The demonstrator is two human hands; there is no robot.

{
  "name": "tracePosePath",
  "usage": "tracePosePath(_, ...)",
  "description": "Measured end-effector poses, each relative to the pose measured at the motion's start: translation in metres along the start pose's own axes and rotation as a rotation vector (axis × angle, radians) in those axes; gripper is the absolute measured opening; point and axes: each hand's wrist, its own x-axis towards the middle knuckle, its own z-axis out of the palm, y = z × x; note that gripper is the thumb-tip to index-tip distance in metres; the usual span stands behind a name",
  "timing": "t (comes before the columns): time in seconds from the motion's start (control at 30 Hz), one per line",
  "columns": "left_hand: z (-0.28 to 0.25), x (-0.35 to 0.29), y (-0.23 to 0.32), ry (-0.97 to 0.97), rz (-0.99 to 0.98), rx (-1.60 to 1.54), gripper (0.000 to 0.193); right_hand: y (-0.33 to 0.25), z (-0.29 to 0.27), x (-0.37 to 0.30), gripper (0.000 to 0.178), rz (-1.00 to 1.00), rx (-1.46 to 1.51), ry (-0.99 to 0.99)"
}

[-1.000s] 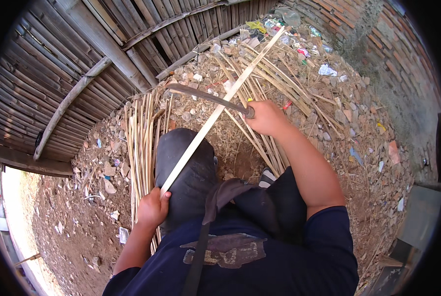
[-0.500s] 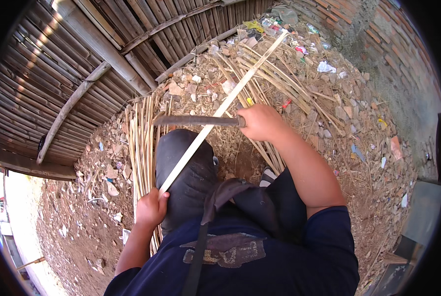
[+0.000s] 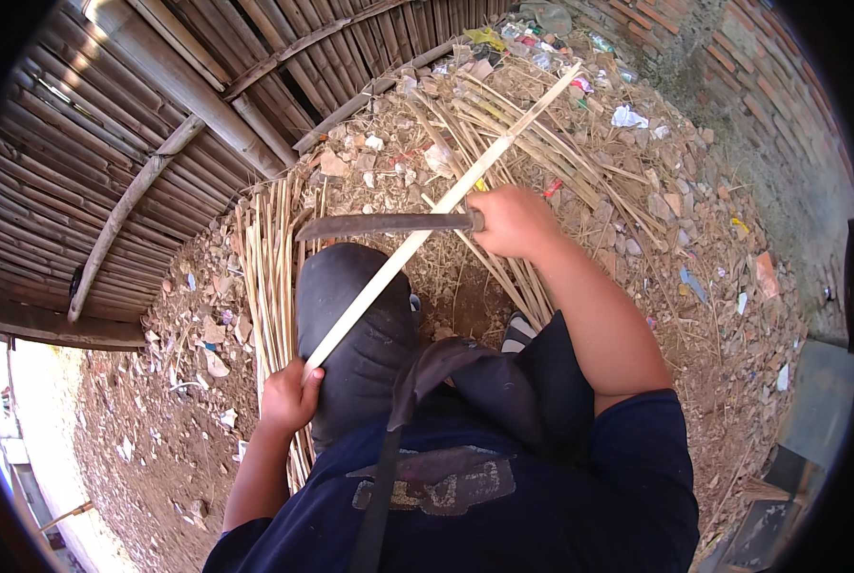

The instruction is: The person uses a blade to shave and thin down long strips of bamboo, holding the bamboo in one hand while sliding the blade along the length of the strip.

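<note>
My left hand (image 3: 288,396) grips the near end of a long pale bamboo strip (image 3: 427,224), which slants up and to the right across my dark-clad knee (image 3: 355,315). My right hand (image 3: 513,222) holds the handle of a long dark blade (image 3: 379,225). The blade lies level, pointing left, and crosses the strip just above the knee. A neat bundle of thin bamboo strips (image 3: 269,277) lies on the ground left of the knee. More loose strips (image 3: 503,124) are scattered beyond my right hand.
A woven bamboo wall (image 3: 159,115) with poles fills the upper left. A brick wall (image 3: 780,105) runs along the right. The dirt ground (image 3: 704,286) is strewn with chips, stones and bits of litter. A dark strap (image 3: 398,420) hangs over my lap.
My right hand has brought the blade down from a tilt to level and toward me along the strip. The left hand keeps its hold on the strip's near end.
</note>
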Motion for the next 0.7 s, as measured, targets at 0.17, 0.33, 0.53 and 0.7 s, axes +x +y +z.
tracePosePath(0.17, 0.000, 0.008, 0.008, 0.025, -0.015, -0.034, 0.042, 0.095, 0.037, 0.016, 0.024, 0.252, 0.151, 0.257)
tracePosePath(0.33, -0.001, 0.004, 0.012, 0.021, -0.035, 0.010, 0.039, 0.025, 0.003, 0.003, 0.017, 0.221, 0.323, 0.109)
tracePosePath(0.53, 0.003, 0.005, 0.003, 0.048, -0.005, 0.008, 0.038, 0.027, 0.013, 0.017, 0.014, 0.147, 0.147, -0.061)
tracePosePath(0.7, -0.006, 0.006, 0.013, 0.073, -0.031, 0.098, 0.041, 0.060, 0.011, 0.015, 0.017, 0.305, 0.210, 0.151)
